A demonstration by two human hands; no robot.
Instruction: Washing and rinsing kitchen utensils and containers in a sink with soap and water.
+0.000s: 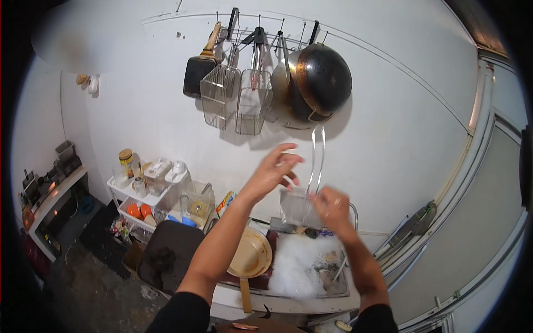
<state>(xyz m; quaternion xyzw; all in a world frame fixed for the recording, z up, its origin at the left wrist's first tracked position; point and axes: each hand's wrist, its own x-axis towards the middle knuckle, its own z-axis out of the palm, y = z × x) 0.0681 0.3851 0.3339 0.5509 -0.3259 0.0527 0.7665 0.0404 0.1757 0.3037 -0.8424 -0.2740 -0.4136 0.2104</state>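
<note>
In my right hand [333, 208] is a wire-mesh fryer basket [297, 206] with a long looped metal handle, held upright above the back of the sink. My left hand [277, 168] is raised to the left of that handle, fingers spread and curled, holding nothing. Below my hands, white foam [300, 264] fills much of the sink, and items partly under water show at its right side. A stained frying pan [250, 254] with a light brown handle lies left of the foam.
Fryer baskets [254, 102], a square pan [200, 77] and a dark wok [327, 81] hang on the wall. A white shelf cart [143, 200] with jars and containers stands at the left, near a dark rounded board or lid [168, 256]. A sliding door [470, 195] is at the right.
</note>
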